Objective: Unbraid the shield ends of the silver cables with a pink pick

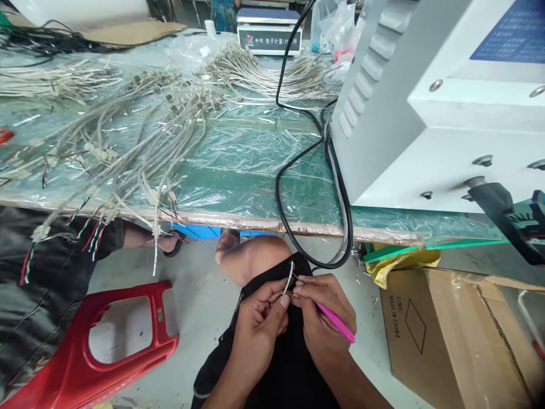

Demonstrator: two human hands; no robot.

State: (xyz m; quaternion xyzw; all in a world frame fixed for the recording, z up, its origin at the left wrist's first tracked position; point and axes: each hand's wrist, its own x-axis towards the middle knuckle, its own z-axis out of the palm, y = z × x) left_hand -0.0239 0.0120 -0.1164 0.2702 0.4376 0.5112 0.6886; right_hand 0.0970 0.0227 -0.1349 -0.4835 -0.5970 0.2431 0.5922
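Over the lap, my left hand [261, 318] pinches a thin whitish cable end [290, 277] between thumb and fingers, its frayed tip pointing up. Close beside it on the right, my right hand [324, 309] is closed round a pink-handled tool [336, 322]. The tool's thin tip reaches toward the cable end, but whether it touches the strands cannot be made out. Bundles of clear-sheathed cables [145, 147] lie on the green table [238, 170], some with red, green, white and black wire ends hanging over the front edge.
A white machine [426, 130] stands on the table at the right, with a black cable [279, 187] looping over the edge. A red stool [128, 295] and another person's leg in dark cloth are at the left. A cardboard box [415, 329] sits at lower right; a scale [269, 37] stands behind.
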